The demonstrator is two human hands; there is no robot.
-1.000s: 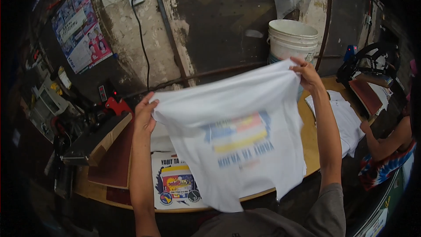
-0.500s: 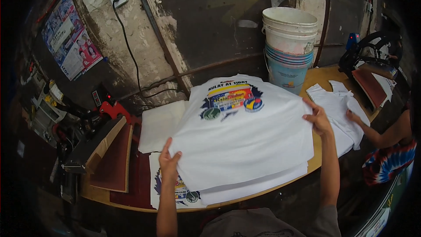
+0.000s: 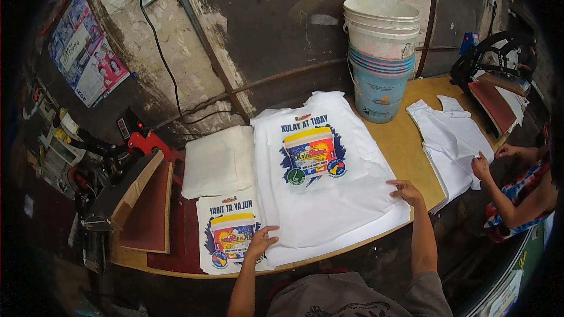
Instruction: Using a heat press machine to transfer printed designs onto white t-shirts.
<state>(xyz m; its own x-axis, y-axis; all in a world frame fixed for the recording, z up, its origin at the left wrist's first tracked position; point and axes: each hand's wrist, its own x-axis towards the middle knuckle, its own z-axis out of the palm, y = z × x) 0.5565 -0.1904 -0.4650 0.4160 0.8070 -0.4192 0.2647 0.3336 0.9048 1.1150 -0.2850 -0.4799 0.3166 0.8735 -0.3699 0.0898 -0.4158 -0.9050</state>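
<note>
A white T-shirt point(image 3: 329, 217) with a colourful paint-bucket print lies spread on a stack of white shirts on the table. My left hand point(image 3: 261, 242) is at its lower left corner, fingers apart, thumb and fingertips by the hem. On the right, my right hand point(image 3: 407, 192) is at the shirt's edge with its fingers stretched out and not closed on the cloth. Beneath and beside my left hand lie printed sheets point(image 3: 205, 211) bearing the same design mirrored. A pile of plain whitish sheets or cloth point(image 3: 214, 161) sits behind them.
At the left stands a heat press point(image 3: 144, 211) with a tilted plate; a second press point(image 3: 493, 105) is at the far right. Stacked buckets point(image 3: 382, 58) stand at the table's back. A co-worker's hands point(image 3: 484, 167) touch another white shirt stack point(image 3: 452, 147) on the right.
The shirt, earlier held up and stretched between both my hands, has come down flat onto the stack. My hands have moved lower and loosened. The co-worker's second hand has come into view.
</note>
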